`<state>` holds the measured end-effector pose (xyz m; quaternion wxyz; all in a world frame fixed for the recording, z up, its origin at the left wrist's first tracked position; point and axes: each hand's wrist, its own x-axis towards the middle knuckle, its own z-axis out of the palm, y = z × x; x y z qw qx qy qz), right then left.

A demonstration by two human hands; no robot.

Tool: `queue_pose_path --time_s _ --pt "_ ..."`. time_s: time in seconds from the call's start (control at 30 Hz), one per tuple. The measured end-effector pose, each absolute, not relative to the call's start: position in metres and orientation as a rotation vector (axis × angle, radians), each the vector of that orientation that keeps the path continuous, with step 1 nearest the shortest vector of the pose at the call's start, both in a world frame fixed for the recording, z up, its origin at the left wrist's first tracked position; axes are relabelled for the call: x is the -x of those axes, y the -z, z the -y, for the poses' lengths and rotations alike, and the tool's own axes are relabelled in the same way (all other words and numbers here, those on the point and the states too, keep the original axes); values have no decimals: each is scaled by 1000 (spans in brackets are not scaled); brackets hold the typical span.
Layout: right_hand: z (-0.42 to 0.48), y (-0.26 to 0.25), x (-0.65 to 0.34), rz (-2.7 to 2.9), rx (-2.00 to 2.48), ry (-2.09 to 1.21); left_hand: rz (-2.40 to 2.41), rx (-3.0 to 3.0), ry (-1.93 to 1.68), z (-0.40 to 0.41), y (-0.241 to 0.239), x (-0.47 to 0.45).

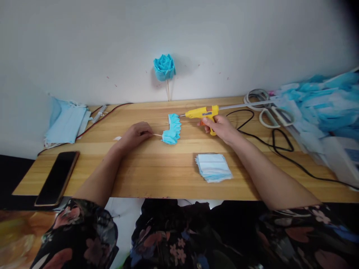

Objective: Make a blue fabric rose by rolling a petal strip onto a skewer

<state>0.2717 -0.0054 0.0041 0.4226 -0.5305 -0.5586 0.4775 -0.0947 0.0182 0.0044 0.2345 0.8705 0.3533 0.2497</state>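
My left hand (138, 133) pinches a thin wooden stick (157, 135) low over the table. Blue pleated mask fabric (174, 129) is at the stick's far end, with a strip reaching up and away from it. In my right hand (217, 125) is a yellow glue gun (202, 112), its nozzle pointing left at the upper part of the blue strip. A clear glue stick (246, 104) juts from the gun's back. Whether the nozzle touches the fabric I cannot tell. Nearer me lies a stack of cut light-blue fabric pieces (214, 167).
A finished blue fabric flower (164, 68) on a stick leans against the wall. Face masks (66, 123) and a phone (57, 178) lie left. At right are white-handled scissors (276, 116), a tape roll (256, 98), a black cord (273, 144) and heaped blue fabric (322, 101).
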Motion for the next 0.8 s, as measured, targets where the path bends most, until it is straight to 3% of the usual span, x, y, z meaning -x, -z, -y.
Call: queue_pose_path --time_s 0.4,0.8 --pt "-22 -17 -253 1304 1277 -1333 -864 -2442 -715 -32 6 114" --pt "-14 -2 -258 1486 1347 -1176 -900 -2577 -650 -36 14 109"
